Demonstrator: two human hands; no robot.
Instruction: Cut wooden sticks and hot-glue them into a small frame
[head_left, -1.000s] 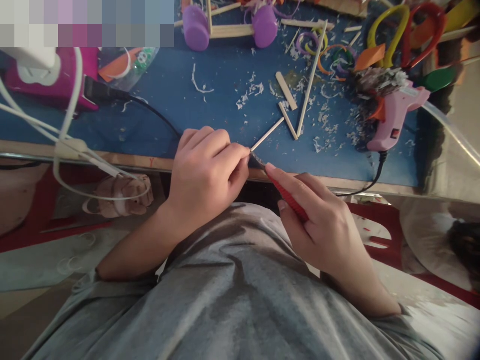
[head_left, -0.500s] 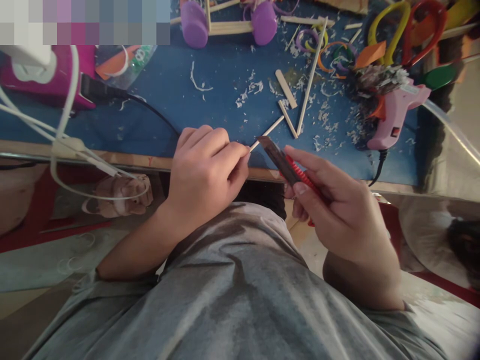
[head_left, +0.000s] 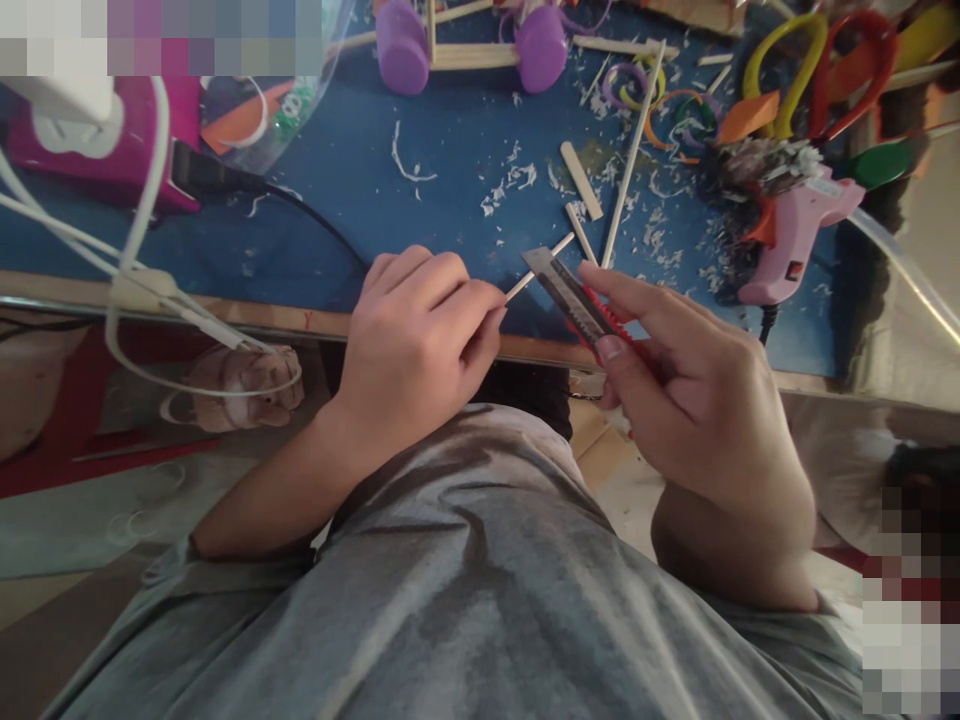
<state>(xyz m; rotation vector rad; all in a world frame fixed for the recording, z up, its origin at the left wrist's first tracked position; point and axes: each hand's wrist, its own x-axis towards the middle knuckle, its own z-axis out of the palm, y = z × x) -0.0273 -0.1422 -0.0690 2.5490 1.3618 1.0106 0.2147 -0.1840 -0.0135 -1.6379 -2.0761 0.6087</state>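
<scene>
My left hand [head_left: 429, 345] is closed, pinching one end of a thin wooden stick [head_left: 520, 289] near the table's front edge. The stick's other end points away to the upper right. In my right hand [head_left: 675, 370] is a red utility knife [head_left: 574, 297] with its wide blade out. The blade tip lies over or against the stick; whether it touches I cannot tell. Just beyond are a short stick [head_left: 580, 232], a flat piece of craft stick [head_left: 581, 180] and a long stick [head_left: 634, 150] lying aslant.
A pink glue gun [head_left: 799, 240] lies at the right, by yellow-handled and red-handled scissors [head_left: 752, 75]. Purple caps [head_left: 403, 48] joined by sticks stand at the back. A magenta power strip [head_left: 67, 150] with cables is at the left. White shavings [head_left: 517, 170] litter the blue tabletop [head_left: 337, 200].
My right hand and the knife have moved slightly right and along the stick, and the blade's flat side now shows more. My left hand keeps its pinch on the stick.
</scene>
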